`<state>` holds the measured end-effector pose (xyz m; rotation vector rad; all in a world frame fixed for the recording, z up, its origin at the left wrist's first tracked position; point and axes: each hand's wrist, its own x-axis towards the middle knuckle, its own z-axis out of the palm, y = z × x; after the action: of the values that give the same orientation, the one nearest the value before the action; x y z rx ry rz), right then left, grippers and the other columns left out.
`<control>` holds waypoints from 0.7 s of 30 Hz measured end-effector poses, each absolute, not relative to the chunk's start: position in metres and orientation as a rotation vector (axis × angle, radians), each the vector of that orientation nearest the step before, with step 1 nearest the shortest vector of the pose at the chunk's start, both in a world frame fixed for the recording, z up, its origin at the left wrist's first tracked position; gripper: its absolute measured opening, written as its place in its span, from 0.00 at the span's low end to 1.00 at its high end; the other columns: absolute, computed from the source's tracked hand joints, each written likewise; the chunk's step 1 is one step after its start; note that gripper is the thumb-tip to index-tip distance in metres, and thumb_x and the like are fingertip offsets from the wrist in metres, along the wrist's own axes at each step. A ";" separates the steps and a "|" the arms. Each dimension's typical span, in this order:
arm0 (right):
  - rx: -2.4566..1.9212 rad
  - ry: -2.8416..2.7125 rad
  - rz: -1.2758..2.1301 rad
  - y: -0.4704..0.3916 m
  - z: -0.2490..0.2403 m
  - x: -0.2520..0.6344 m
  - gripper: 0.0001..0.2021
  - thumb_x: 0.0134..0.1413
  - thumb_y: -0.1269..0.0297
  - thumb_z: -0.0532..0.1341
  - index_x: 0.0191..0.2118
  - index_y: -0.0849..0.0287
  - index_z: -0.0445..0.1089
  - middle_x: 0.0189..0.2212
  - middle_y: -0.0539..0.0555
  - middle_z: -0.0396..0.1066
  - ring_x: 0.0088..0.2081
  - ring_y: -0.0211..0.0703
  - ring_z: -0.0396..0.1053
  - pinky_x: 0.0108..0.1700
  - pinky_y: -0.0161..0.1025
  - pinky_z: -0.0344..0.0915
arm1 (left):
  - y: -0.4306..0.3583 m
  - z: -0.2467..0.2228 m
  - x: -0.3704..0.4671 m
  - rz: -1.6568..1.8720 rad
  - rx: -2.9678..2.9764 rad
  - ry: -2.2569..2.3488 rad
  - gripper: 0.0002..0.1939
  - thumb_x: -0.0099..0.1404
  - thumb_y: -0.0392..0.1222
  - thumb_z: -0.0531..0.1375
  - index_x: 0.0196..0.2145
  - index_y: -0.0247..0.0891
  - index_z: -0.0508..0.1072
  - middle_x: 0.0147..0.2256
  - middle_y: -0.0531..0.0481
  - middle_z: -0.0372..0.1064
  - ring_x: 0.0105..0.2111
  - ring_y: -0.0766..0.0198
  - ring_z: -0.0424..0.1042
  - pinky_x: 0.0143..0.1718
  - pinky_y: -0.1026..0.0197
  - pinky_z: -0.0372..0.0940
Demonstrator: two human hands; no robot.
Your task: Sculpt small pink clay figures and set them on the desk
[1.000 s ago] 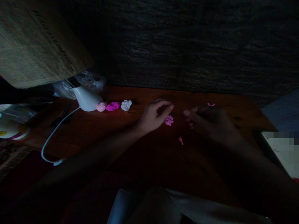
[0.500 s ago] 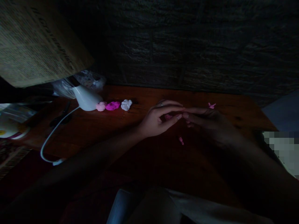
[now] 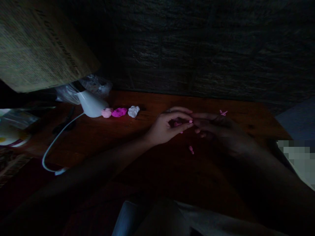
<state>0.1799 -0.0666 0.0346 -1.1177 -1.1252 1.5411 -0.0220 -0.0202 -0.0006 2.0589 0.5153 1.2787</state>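
Observation:
My left hand [image 3: 163,126] is curled above the table, its thumb and forefinger pinching a small bit of pink modelling clay [image 3: 190,121]. Inside the curl, more pink clay [image 3: 176,124] shows in shadow. My right hand [image 3: 219,127] comes from the right, fingers drawn together and tips meeting the left fingertips at that bit; what lies between them is too dark to make out. A small pink clay piece [image 3: 191,150] lies on the table below the hands. Beyond my right hand rests a branched pink clay piece [image 3: 223,112].
Pale pink [image 3: 107,112], magenta [image 3: 119,112] and white [image 3: 133,111] clay lumps sit in a row beside the white lamp base [image 3: 91,103]. A printed lampshade [image 3: 46,49] hangs upper left, and a white cable [image 3: 46,147] loops down. A dark stone-patterned wall [image 3: 197,49] backs the wooden table [image 3: 152,98].
The pink bit at my left fingertips now shows more plainly. My right fingertips have shifted slightly; the left hand stays nearly in place.

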 end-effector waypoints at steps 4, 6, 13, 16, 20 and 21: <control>-1.135 -1.139 1.526 -0.066 0.031 0.180 0.17 0.41 0.56 0.79 0.39 0.50 0.84 0.32 0.49 0.81 0.29 0.33 0.73 0.30 0.30 0.67 | -0.021 0.000 -0.022 1.266 2.035 0.501 0.05 0.66 0.38 0.68 0.40 0.36 0.80 0.51 0.40 0.76 0.51 0.61 0.77 0.50 0.59 0.74; -1.132 -1.158 1.518 -0.066 0.030 0.180 0.17 0.40 0.56 0.79 0.39 0.50 0.84 0.32 0.49 0.80 0.29 0.34 0.72 0.30 0.30 0.67 | -0.022 0.000 -0.022 1.261 2.041 0.483 0.06 0.66 0.38 0.67 0.41 0.36 0.81 0.52 0.40 0.76 0.51 0.60 0.77 0.49 0.59 0.74; -1.130 -1.115 1.524 -0.065 0.031 0.179 0.18 0.35 0.58 0.81 0.37 0.50 0.83 0.31 0.48 0.80 0.27 0.33 0.69 0.28 0.31 0.65 | -0.023 0.000 -0.021 1.216 2.006 0.479 0.08 0.67 0.40 0.67 0.44 0.37 0.82 0.54 0.40 0.75 0.51 0.60 0.77 0.48 0.59 0.75; -1.151 -1.085 1.525 -0.065 0.030 0.181 0.17 0.37 0.59 0.80 0.38 0.49 0.84 0.32 0.49 0.80 0.27 0.33 0.69 0.28 0.31 0.65 | -0.024 0.001 -0.020 1.175 1.934 0.501 0.07 0.67 0.39 0.67 0.42 0.37 0.81 0.55 0.41 0.74 0.49 0.61 0.78 0.43 0.61 0.76; -1.146 -1.048 1.517 -0.066 0.031 0.182 0.14 0.39 0.58 0.79 0.37 0.50 0.84 0.35 0.50 0.81 0.28 0.34 0.70 0.29 0.31 0.66 | -0.025 0.002 -0.020 1.138 1.822 0.545 0.07 0.67 0.42 0.67 0.39 0.36 0.80 0.53 0.42 0.75 0.43 0.64 0.78 0.38 0.63 0.77; -1.142 -1.040 1.514 -0.066 0.032 0.182 0.14 0.38 0.58 0.79 0.36 0.50 0.84 0.36 0.51 0.82 0.29 0.33 0.70 0.29 0.31 0.66 | -0.025 0.001 -0.020 1.144 1.801 0.546 0.08 0.66 0.43 0.68 0.39 0.36 0.80 0.52 0.43 0.76 0.41 0.64 0.78 0.37 0.64 0.77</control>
<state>0.1817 -0.0662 0.0325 -1.1418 -1.0399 1.5136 -0.0197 -0.0246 0.0013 1.8010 0.5456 1.1442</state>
